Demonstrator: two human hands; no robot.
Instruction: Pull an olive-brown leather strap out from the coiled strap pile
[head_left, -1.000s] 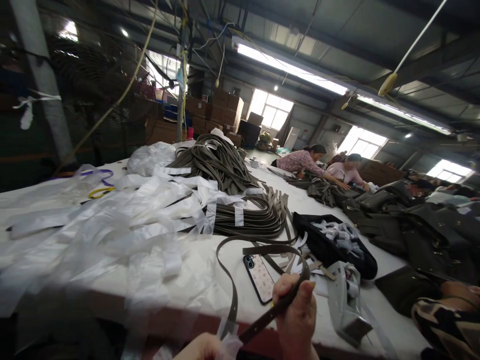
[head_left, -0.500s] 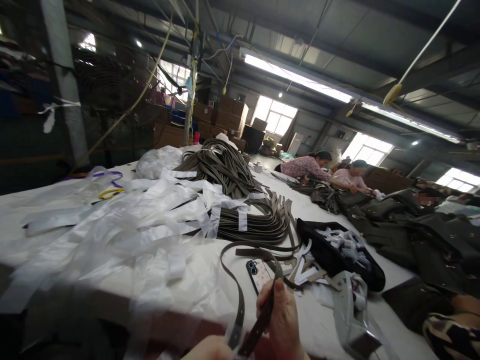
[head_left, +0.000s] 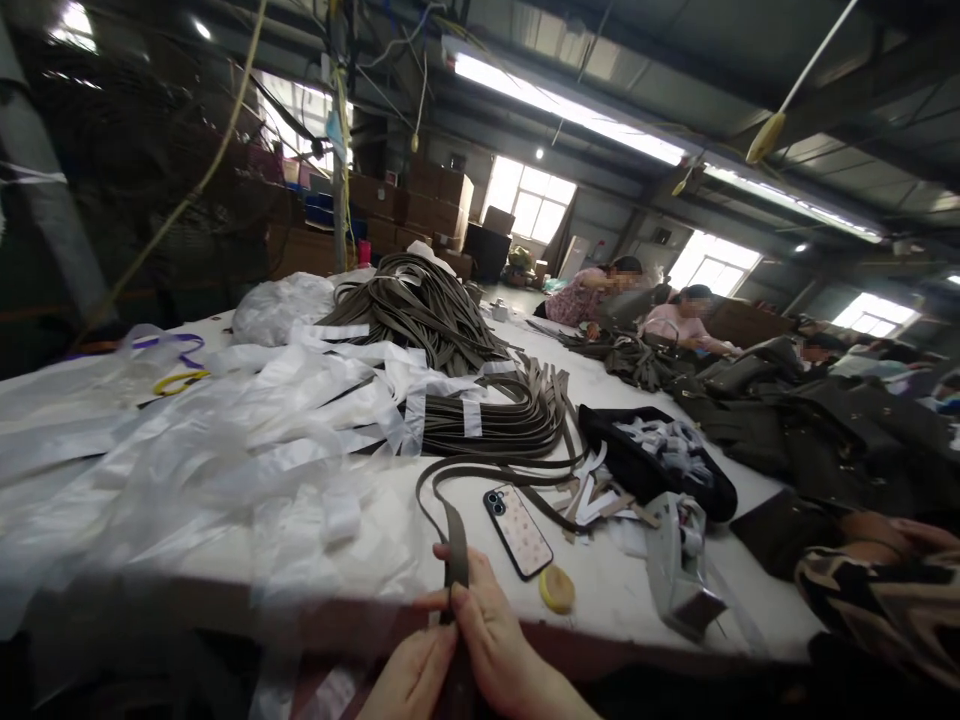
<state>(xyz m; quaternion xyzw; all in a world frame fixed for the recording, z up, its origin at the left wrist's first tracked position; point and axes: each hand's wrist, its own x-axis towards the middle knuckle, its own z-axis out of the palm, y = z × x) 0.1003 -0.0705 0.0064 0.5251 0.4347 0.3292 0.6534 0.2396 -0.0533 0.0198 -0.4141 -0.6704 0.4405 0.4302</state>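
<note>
Both hands pinching a strap at the table's near edge

The left hand (head_left: 409, 680) and right hand (head_left: 495, 650) have fingers closed on the strap (head_left: 454, 545), which loops back over the white table (head_left: 615, 590). A black tray (head_left: 660, 470) holds small white bits. A phone (head_left: 519, 531) and a tape roll (head_left: 556, 588) lie right of the strap, with a little bare table around them; clear plastic strips (head_left: 187, 450) crowd the left. No readable writing.
</note>
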